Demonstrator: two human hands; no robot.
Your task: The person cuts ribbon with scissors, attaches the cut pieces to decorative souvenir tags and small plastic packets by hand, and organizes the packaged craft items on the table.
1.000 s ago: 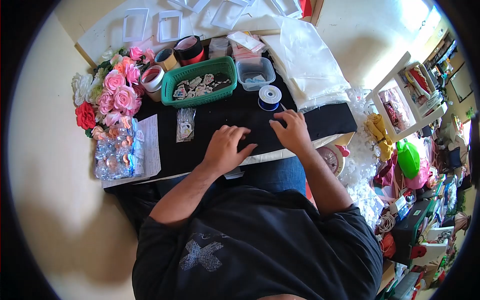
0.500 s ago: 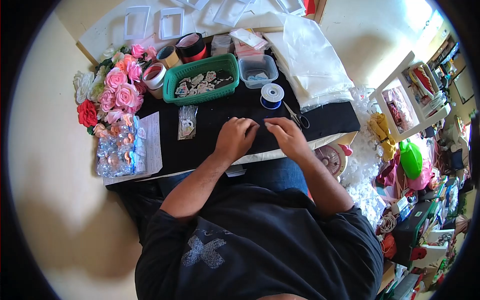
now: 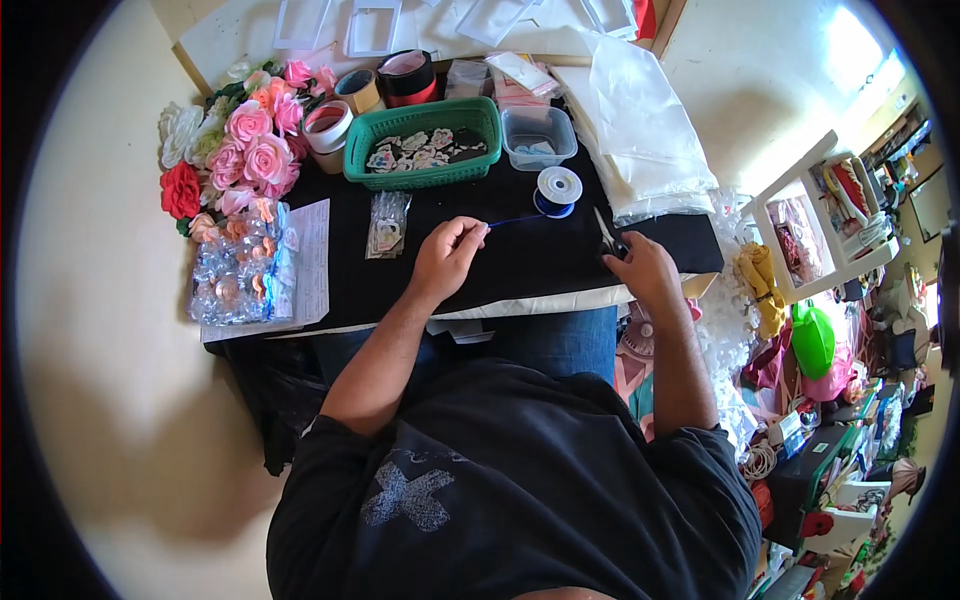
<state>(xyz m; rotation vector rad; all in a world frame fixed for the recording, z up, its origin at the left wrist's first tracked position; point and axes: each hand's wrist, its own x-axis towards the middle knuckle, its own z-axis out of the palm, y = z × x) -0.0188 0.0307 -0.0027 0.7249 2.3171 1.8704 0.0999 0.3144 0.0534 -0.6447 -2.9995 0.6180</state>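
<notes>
My left hand (image 3: pixel 446 262) is closed in a pinch on the loose end of a blue ribbon (image 3: pixel 513 220). The ribbon runs taut to the right, to a white-flanged spool (image 3: pixel 559 188) standing on the black cloth. To the right of the spool lies a pair of scissors (image 3: pixel 606 232), blades pointing away from me. At their dark handles is my right hand (image 3: pixel 645 268), its fingers curled round them and partly hiding them. A small clear packet of cutouts (image 3: pixel 387 226) lies left of my left hand.
A green basket (image 3: pixel 422 180) holds paper cutouts, beside a clear plastic tub (image 3: pixel 540 145). Tape rolls (image 3: pixel 408 75), artificial flowers (image 3: pixel 255 150) and wrapped items (image 3: pixel 235 270) stand left. Plastic sheets (image 3: pixel 650 140) cover the back right. The table's front edge (image 3: pixel 540 302) is near me.
My left hand has drawn the ribbon end leftward, so a length now stretches from the spool. My right hand has left the ribbon area and moved right onto the scissors, which have turned slightly.
</notes>
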